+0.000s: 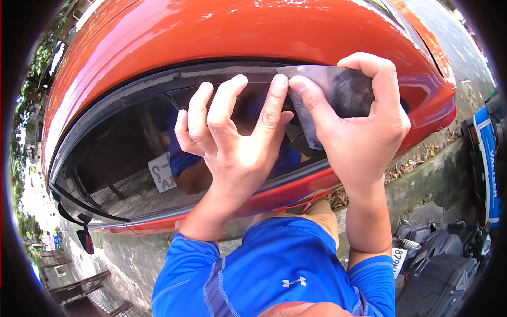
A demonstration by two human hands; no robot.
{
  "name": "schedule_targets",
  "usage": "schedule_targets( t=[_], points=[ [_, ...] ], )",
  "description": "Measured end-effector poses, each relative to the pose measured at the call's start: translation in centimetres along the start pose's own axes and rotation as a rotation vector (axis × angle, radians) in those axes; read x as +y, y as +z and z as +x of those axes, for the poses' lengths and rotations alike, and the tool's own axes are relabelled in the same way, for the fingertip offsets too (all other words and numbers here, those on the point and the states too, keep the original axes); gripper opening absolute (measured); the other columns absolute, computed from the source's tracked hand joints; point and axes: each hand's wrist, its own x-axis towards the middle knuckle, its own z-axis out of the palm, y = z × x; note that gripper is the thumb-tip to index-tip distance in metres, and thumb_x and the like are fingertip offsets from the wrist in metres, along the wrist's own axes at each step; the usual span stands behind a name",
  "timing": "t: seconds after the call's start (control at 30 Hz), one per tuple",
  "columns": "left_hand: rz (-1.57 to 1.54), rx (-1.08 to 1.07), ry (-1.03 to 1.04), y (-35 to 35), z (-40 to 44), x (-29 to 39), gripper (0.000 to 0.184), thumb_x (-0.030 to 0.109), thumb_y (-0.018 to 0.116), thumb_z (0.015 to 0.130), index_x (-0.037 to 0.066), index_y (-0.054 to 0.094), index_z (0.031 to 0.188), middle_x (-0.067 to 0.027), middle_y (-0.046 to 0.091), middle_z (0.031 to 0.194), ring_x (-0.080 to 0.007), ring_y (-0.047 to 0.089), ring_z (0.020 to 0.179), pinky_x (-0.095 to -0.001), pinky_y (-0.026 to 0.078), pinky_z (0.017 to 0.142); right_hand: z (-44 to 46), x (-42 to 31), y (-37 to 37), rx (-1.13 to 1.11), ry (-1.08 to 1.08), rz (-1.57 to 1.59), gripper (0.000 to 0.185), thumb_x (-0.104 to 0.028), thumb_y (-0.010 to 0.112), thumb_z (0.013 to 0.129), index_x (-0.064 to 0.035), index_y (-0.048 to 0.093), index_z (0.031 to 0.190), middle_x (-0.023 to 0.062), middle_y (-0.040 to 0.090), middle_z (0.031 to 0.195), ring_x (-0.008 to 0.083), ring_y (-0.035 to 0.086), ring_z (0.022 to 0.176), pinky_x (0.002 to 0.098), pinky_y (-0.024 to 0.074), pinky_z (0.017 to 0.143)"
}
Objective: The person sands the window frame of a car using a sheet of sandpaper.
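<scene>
My right hand (pixel 364 137) grips a thin, flat sheet (pixel 348 87), smoky grey-black and shiny, with its thumb on the near face and its index finger curled at the upper right. The sheet lies against or just in front of the rear side glass of an orange-red car; whether it touches the glass I cannot tell. My left hand (pixel 232 137) is open, its fingers spread before the dark side window (pixel 116 158). Its index fingertip is beside the sheet's left edge, close to my right thumb. Black trim (pixel 211 69) runs along the window's top.
The car's glossy roof (pixel 227 31) fills the upper view, with a side mirror (pixel 85 241) at lower left. Behind me on the right stand a parked motorcycle (pixel 438 269) and a blue sign (pixel 486 164). Dry leaves line a concrete ledge (pixel 422 185).
</scene>
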Motion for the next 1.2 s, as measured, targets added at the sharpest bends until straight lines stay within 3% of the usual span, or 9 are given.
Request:
schedule_targets(
  t=[0.83, 0.97, 1.0, 1.07, 1.2],
  points=[
    [0.004, 0.007, 0.012, 0.0, 0.0, -0.1, 0.052, 0.038, 0.093, 0.084, 0.025, 0.085, 0.134, -0.0102, 0.054, 0.149, -0.0386, 0.044, 0.141, -0.0528, 0.031, 0.119, -0.2, -0.1, 0.4, -0.001, 0.035, 0.026, 0.048, -0.019, 0.104, 0.078, -0.0079, 0.070, 0.110, 0.0017, 0.075, 0.091, 0.0114, 0.074, 0.077, 0.0284, 0.0601, 0.071],
    [-0.051, 0.044, -0.014, -0.1, 0.3, -0.1, 0.049, 0.037, 0.094, 0.085, 0.020, 0.086, 0.130, -0.0098, 0.061, 0.139, -0.0357, 0.051, 0.136, -0.0495, 0.033, 0.117, 0.2, 0.6, -0.2, -0.048, 0.042, 0.071, 0.049, -0.018, 0.104, 0.078, -0.0079, 0.071, 0.112, 0.0011, 0.075, 0.091, 0.0107, 0.072, 0.078, 0.0289, 0.0594, 0.073],
    [-0.092, 0.043, -0.041, -0.5, 0.5, -0.3, 0.048, 0.037, 0.094, 0.085, 0.018, 0.086, 0.128, -0.0098, 0.063, 0.136, -0.0345, 0.054, 0.133, -0.0484, 0.034, 0.117, 0.4, 0.5, -1.0, -0.133, 0.182, 0.170, 0.048, -0.016, 0.103, 0.079, -0.0066, 0.072, 0.114, 0.0021, 0.076, 0.102, 0.0108, 0.072, 0.091, 0.0294, 0.0587, 0.084],
    [-0.116, 0.125, -0.102, -1.0, 1.9, -0.5, 0.043, 0.037, 0.096, 0.084, 0.013, 0.086, 0.118, -0.0099, 0.068, 0.123, -0.0305, 0.060, 0.124, -0.0450, 0.037, 0.114, 1.0, 1.5, -3.4, -0.026, 0.160, 0.306, 0.054, -0.009, 0.097, 0.086, -0.0010, 0.067, 0.131, 0.0098, 0.070, 0.129, 0.0159, 0.067, 0.117, 0.0301, 0.0535, 0.102],
    [-0.120, 0.243, -0.257, -0.2, 4.3, -0.1, 0.067, 0.049, 0.107, 0.067, 0.014, 0.076, 0.115, -0.0128, 0.061, 0.131, -0.0316, 0.053, 0.131, -0.0499, 0.035, 0.113, 0.7, 1.6, -5.6, -0.095, 0.167, 0.371, 0.063, -0.001, 0.090, 0.090, 0.0046, 0.059, 0.144, 0.0135, 0.065, 0.137, 0.0178, 0.064, 0.124, 0.0291, 0.0505, 0.108]
  ],
)
